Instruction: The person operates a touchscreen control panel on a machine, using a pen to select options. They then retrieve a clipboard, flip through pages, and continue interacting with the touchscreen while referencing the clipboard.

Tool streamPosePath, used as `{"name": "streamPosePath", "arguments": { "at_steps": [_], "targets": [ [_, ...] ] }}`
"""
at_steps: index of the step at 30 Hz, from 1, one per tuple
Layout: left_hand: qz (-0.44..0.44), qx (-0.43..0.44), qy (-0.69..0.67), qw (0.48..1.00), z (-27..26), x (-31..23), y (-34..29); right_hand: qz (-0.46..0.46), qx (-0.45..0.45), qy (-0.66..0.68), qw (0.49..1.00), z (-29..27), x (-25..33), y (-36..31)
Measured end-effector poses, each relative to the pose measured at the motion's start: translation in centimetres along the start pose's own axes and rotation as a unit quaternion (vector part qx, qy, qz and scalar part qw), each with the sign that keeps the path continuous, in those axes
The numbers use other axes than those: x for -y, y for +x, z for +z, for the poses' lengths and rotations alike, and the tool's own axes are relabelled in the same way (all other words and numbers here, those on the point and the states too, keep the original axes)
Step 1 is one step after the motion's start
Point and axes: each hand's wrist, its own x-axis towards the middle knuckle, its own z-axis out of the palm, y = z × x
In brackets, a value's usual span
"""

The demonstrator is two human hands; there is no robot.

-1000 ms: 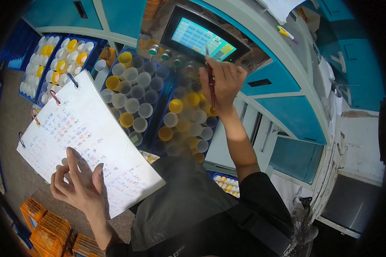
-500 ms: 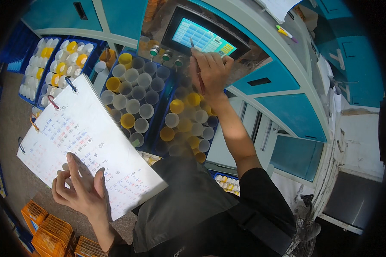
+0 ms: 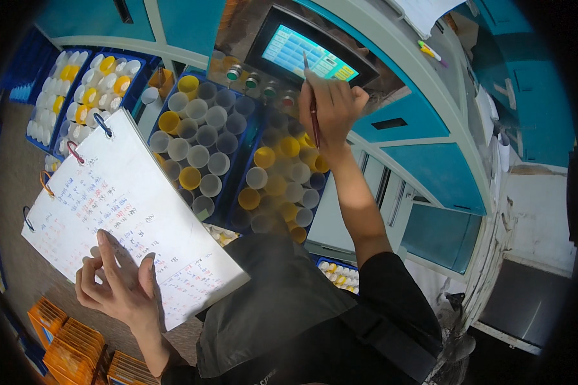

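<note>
A thick ring-bound notebook lies tilted at the left, its page covered in blue, red and black handwriting. My left hand rests on it, index finger stretched onto the writing, thumb apart and the other fingers loosely curled; it grips nothing. A slim dark-red pen with a pointed tip is pinched in my right hand. Its tip lies over the lit touch screen of the machine panel; whether it touches the glass I cannot tell.
Blue crates of upright white and yellow tubes stand beyond the notebook, with filled crates farther left. Green push buttons sit below the screen. Orange baskets are at lower left. Markers lie on the machine's ledge.
My right hand and the pen have shifted a little to the right over the screen. My left hand keeps its pointing pose on the page.
</note>
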Motion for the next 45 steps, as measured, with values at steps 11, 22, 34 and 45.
{"name": "streamPosePath", "arguments": {
  "at_steps": [11, 22, 34, 45],
  "targets": [
    [0.008, 0.009, 0.009, 1.0, -0.1, -0.1, 0.2, 0.037, 0.01, -0.006, 0.999, -2.4, -0.7, -1.9],
    [-0.004, -0.004, -0.012, 1.0, -0.1, -0.2, 0.0, 0.004, 0.049, 0.002, 0.999, -1.0, 1.1, -0.5],
    [-0.007, -0.013, -0.017, 1.0, 0.2, 0.1, -0.5, 0.012, 0.02, -0.015, 1.0, 0.7, 1.4, -0.1],
    [-0.007, -0.007, -0.015, 1.0, 0.0, 0.2, -0.4, 0.004, 0.032, -0.009, 0.999, 0.4, 0.9, -1.1]
  ]
}}
